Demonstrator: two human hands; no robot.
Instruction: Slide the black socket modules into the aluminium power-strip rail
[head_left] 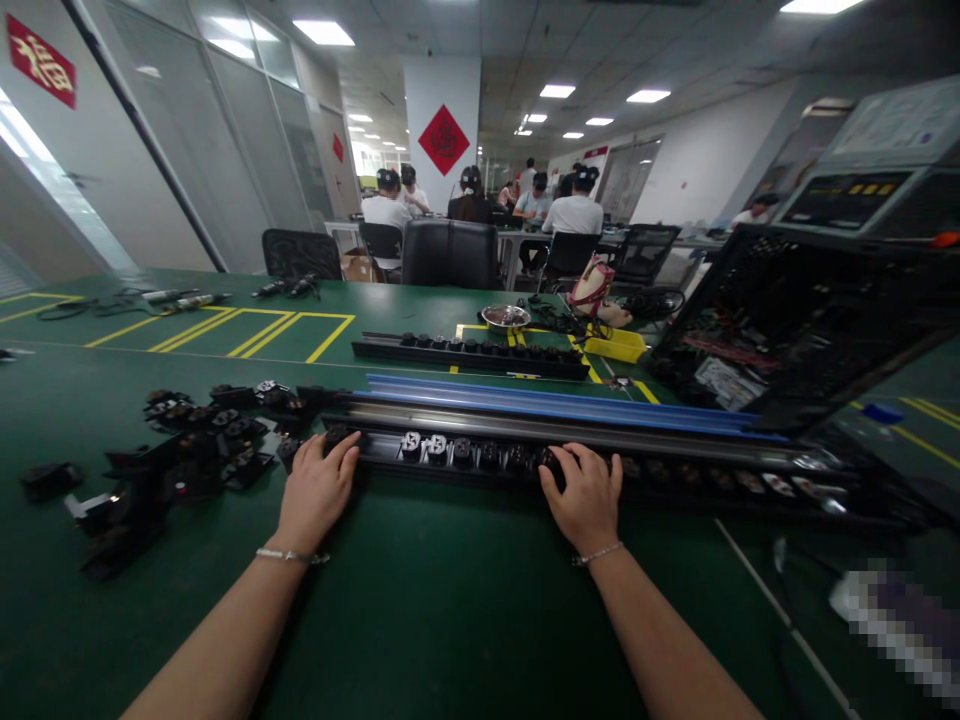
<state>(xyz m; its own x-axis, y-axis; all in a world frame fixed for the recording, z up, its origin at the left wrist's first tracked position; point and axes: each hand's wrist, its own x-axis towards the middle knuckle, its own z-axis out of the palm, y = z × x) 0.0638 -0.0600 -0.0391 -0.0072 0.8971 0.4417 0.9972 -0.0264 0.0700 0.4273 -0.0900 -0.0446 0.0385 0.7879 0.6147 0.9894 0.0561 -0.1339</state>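
Note:
A long black socket strip [390, 462] lies across the green table in front of me, with a row of round socket modules set along it. Two modules [436, 447] near its left part are pale; most of the others are black. My left hand [319, 490] holds the strip near its left end, fingers curled over a black module. Farther right, my right hand [581, 495] grips the same strip, its fingertips bent over another module and partly hidden. Behind the strip runs a dark metal rail [480, 425], and beyond that a blue rail [540, 400].
Loose black socket modules [195, 450] are heaped at left. A second socket strip [465, 352], a metal bowl [506, 317] and a yellow tray [615, 344] stand farther back. At right is an open black equipment case [735, 320]. People [574, 210] sit at tables beyond.

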